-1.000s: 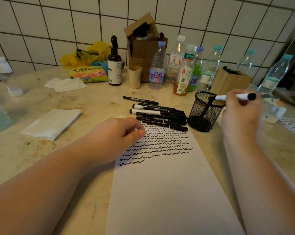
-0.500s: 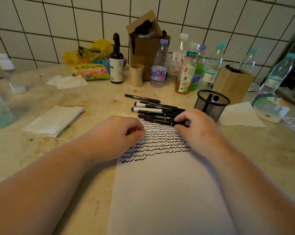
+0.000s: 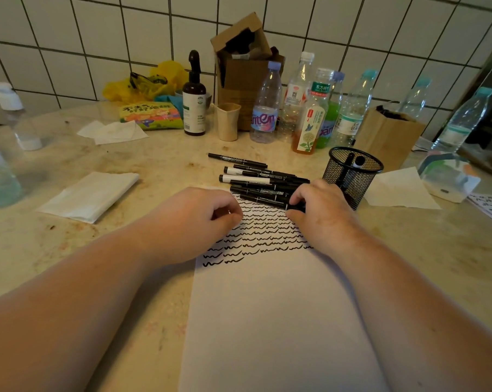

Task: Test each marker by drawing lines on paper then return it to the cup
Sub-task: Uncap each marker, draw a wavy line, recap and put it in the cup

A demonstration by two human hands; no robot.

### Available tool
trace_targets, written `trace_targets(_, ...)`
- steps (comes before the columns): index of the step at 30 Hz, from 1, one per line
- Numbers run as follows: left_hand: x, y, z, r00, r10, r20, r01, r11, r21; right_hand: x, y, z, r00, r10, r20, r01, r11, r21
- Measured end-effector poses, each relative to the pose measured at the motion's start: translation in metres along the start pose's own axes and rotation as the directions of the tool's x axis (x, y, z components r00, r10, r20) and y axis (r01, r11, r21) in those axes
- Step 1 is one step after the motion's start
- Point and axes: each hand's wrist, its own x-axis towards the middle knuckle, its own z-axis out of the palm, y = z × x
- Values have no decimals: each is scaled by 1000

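**deskrat:** Right at the right hand (image 3: 319, 213), fingertips and thumb are pinching the near end of the closest marker (image 3: 267, 200), the one lying at the top edge of the paper (image 3: 267, 321). Just past those fingers you've got the rest of the pile of markers (image 3: 260, 178), all flat on the counter (image 3: 69, 250), heads pointing left.

**pen_hoarder:** And the cup?

**deskrat:** Black mesh cup (image 3: 352, 176) sits just beyond and to the right of that hand, nearly touching the knuckles. A couple of markers stand in it already, one with a white body.

**pen_hoarder:** What's the other hand doing?

**deskrat:** Left hand (image 3: 202, 219) is curled into a loose fist, resting on the paper's left edge, holding nothing that I can see. Between the two hands are rows of wavy black lines (image 3: 256, 239), and below them the sheet is blank.

**pen_hoarder:** Anything else around?

**deskrat:** Left of the left hand, a folded napkin (image 3: 89, 195). Far side of both hands, against the tiled wall: plastic bottles (image 3: 310, 108), a brown pump bottle (image 3: 194, 108), a beige tumbler (image 3: 228, 121), and a cardboard box (image 3: 242, 66).
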Motion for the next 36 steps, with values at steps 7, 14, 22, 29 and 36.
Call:
trace_targets(7,0,-1,0,1000,-11,3,11,1000,-2,-6,-1,-5,999,-14,45,14,1000,4)
trace_targets(14,0,-2,-1,1000,-11,4,11,1000,15,-14,-4,-8,983,-97,155,87,994,68)
trace_targets(22,0,3,-3,999,-41,26,41,999,-12,-20,-13,-18,947,-122,297,-158,628,762)
trace_targets(29,-4,11,-2,999,35,39,-32,997,-72,-28,-19,-22,921,-316,226,-119,326,938)
trace_targets(36,-8,9,-18,938,119,325,-52,977,-207,-25,-14,-26,910,-381,163,-62,266,962)
